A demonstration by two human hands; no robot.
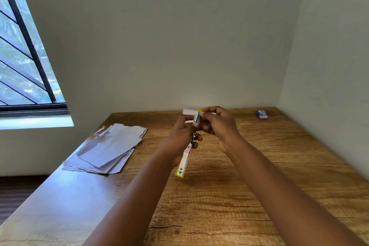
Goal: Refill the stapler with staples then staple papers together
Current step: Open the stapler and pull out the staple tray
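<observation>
I hold a white and yellow stapler [184, 161] up above the wooden table [249, 175], swung open lengthwise. My left hand [182, 138] grips its middle, with the lower arm hanging toward me. My right hand [217, 123] is closed around the upper end, fingertips pinched at the metal staple channel [197, 118]. Whether a strip of staples sits between those fingers is hidden. A loose pile of white papers [107, 150] lies on the table's left side. A small blue and white staple box [262, 114] rests at the far right corner.
Walls close the table in at the back and on the right. A window with dark bars [24, 56] is at the left. A white slip [188, 112] lies on the table behind my hands.
</observation>
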